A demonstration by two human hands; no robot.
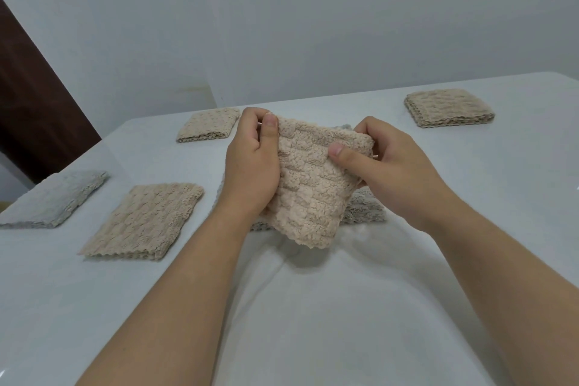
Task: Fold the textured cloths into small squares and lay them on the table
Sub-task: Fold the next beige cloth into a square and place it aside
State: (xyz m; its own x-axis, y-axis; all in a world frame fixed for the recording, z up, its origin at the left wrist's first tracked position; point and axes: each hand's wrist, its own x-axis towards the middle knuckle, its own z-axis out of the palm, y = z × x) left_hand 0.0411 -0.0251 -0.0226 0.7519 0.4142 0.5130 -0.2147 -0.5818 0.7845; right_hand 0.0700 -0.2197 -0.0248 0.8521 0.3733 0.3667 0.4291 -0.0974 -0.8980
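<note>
1. The left hand (250, 166) grips the beige cloth (305, 194) along its left edge, with the thumb on the top corner and the fingers curled behind. The right hand (391, 163) pinches the right edge, thumb pressed on the front face.
2. The cloth hangs between the hands above the table (313, 307), apparently already folded into a thick pad, its scalloped lower edge free.
3. It looks light, soft and plush. It will likely sag or spring open unless the layers are pinched together at the corners.
4. Directly beneath lies a grey cloth (365, 210), largely hidden, which takes up the nearest landing spot.
5. Folded pieces sit around it: a near beige square (142, 221), a grey square (53, 199), a far beige square (208, 124) and a right beige square (449, 106).
</note>
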